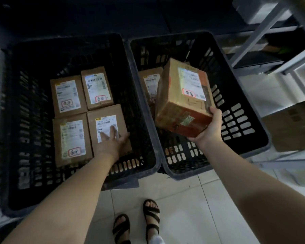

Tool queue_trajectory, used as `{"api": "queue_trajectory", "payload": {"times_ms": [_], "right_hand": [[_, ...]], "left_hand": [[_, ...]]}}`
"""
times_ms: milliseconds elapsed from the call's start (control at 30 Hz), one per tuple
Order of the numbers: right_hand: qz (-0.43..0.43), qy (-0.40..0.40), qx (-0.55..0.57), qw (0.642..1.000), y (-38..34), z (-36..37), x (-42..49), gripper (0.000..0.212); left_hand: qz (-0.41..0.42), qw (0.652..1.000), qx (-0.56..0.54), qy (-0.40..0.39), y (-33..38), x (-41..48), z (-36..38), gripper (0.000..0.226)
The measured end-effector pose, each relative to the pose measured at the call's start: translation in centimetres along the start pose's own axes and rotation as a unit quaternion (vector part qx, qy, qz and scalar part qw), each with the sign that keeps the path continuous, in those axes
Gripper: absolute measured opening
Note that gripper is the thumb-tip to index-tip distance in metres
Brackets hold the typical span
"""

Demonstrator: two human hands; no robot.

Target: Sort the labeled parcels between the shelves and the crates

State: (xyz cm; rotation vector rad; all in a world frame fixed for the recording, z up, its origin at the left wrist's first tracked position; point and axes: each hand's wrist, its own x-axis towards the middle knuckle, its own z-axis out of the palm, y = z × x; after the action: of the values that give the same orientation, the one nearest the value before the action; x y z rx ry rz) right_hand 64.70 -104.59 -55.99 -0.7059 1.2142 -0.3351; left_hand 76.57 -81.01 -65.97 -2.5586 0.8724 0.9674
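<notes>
Dim light fell across the room I watched remotely: pale floor tiles [183, 199] at 6 o'clock, a grey metal shelving frame [264, 32] standing at 2 o'clock.

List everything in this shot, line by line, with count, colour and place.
left crate: one, black slotted plastic, on the floor at left
right crate: one, black slotted plastic, beside it at right
flat parcels: four, brown with white labels, lying in the left crate
lone parcel: one, brown, in the right crate, partly hidden
held box: one, brown and orange, above the right crate
shelf rack: one, grey metal, far right
cardboard carton: one, brown, right edge
floor: pale tiles
sandals: two, black, on the feet
left hand: flat on the near-right flat parcel
right hand: grips the held box from below
</notes>
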Motion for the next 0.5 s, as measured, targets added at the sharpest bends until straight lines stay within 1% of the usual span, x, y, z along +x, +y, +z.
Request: {"api": "queue_trajectory", "payload": {"times_ms": [33,67,100,133,200,233,267,300,367,433,500], "right_hand": [[-0.002,-0.006,-0.019,1.0,0.2,-0.3,-0.2,0.042],[-0.009,-0.014,-0.041,0.999,0.5,-0.7,-0.3,0.045],[-0.017,-0.022,-0.061,0.998,0.6,-1.1,-0.6,0.045],[-0.027,-0.022,-0.078,0.996,0.6,-1.4,-0.8,0.044],[-0.041,-0.011,-0.098,0.994,0.3,-1.9,-1.5,0.038],[-0.043,-0.004,-0.099,0.994,0.1,-2.0,-1.7,0.038],[-0.043,0.001,-0.103,0.994,-0.2,-2.1,-2.0,0.038],[-0.046,0.007,-0.11,0.993,-0.5,-2.3,-2.2,0.038],[-0.059,0.016,-0.127,0.99,-1.4,-2.6,-2.6,0.031],[-0.068,0.029,-0.162,0.984,-2.5,-3.3,-2.8,0.022],[-0.055,0.031,-0.213,0.975,-3.6,-4.2,-2.4,0.02]], "left_hand": [[0.005,1.0,-0.03,-0.003,-0.1,0.1,-0.1,0.083],[0.008,0.996,-0.089,-0.002,-0.2,0.2,-0.4,0.078],[0.007,0.985,-0.171,0.012,-0.2,0.2,-1.1,0.072],[-0.001,0.963,-0.266,0.045,-0.1,0.2,-1.9,0.065],[-0.019,0.891,-0.429,0.151,0.2,-0.4,-4.4,0.05],[-0.015,0.855,-0.48,0.198,0.5,-1.0,-5.8,0.046],[-0.001,0.83,-0.505,0.239,0.9,-1.7,-7.2,0.043],[0.02,0.82,-0.501,0.276,1.5,-2.3,-8.6,0.042],[0.066,0.824,-0.459,0.326,2.9,-3.4,-10.8,0.039],[0.107,0.845,-0.398,0.341,4.4,-4.0,-12.5,0.037],[0.149,0.87,-0.329,0.335,5.9,-4.2,-13.5,0.035]]}}
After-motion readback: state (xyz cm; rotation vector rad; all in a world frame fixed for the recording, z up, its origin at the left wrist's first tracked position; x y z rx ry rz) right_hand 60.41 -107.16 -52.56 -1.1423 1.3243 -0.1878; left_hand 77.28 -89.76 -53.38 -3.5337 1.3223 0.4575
